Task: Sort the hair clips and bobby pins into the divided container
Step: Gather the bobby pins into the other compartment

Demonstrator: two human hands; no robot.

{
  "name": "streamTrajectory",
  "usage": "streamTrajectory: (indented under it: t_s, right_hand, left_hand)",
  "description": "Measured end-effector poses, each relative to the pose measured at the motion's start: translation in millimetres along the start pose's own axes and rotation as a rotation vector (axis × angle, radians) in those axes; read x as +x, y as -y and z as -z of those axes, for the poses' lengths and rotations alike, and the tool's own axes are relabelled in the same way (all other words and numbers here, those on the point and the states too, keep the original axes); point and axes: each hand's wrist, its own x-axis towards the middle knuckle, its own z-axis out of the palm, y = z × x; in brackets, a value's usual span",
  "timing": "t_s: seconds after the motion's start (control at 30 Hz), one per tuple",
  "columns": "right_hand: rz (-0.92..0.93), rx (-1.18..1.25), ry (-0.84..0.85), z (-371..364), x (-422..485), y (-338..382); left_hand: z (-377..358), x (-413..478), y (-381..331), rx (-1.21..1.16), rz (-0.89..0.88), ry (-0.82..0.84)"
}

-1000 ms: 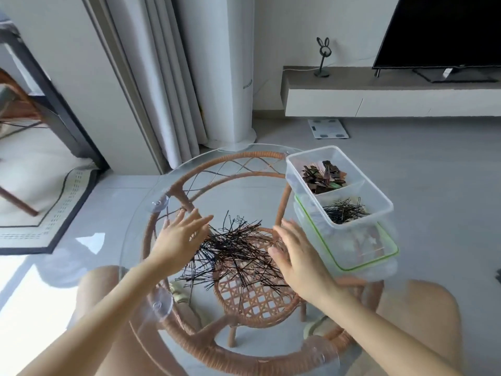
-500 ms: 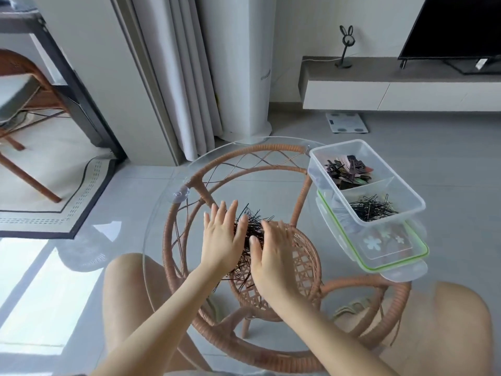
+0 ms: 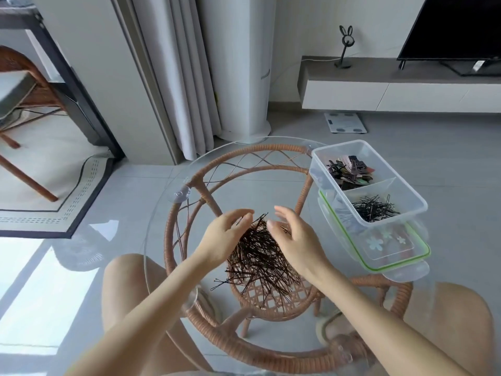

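A heap of dark bobby pins (image 3: 260,256) lies bunched on the glass table top (image 3: 160,221), in the middle. My left hand (image 3: 227,234) curls against the heap's far left side, fingertips touching the pins. My right hand (image 3: 295,237) cups the heap's right side, palm facing left with the fingers slightly apart. Neither hand closes around pins. At the right stands the clear divided container (image 3: 418,203). Its far compartment holds dark hair clips (image 3: 349,172) and its near compartment holds black bobby pins (image 3: 374,210).
The container rests on a green-rimmed clear lid (image 3: 395,268) that overhangs the table's right edge. A rattan frame (image 3: 257,150) and a woven lower shelf (image 3: 273,299) show through the glass. My knees sit under the near edge. Curtain, TV bench and rug lie beyond.
The pins were spread wide a second ago. Both hands have swept inward and gathered them into one tight heap, and now they have parted a little at its far end.
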Motion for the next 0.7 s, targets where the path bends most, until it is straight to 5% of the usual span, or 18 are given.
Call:
streamTrajectory:
  t_s: [0.1, 0.2, 0.37, 0.7]
  right_hand:
    - [0.08, -0.509, 0.232, 16.9, -12.4, -5.2]
    - [0.174, -0.799, 0.315, 9.7, -20.1, -9.4]
    - [0.194, -0.599, 0.181, -0.9, -14.5, -1.7]
    - [0.149, -0.381, 0.063, 14.9, -15.0, 19.2]
  left_hand:
    - [17.1, -8.7, -0.7, 0.473, -0.002, 0.126]
    - [20.3, -15.4, -1.7, 0.686, -0.031, 0.298]
    - [7.7, -17.7, 0.7, 0.836, -0.129, 0.271]
    - [14.7, -12.5, -2.8, 0.553, -0.086, 0.177]
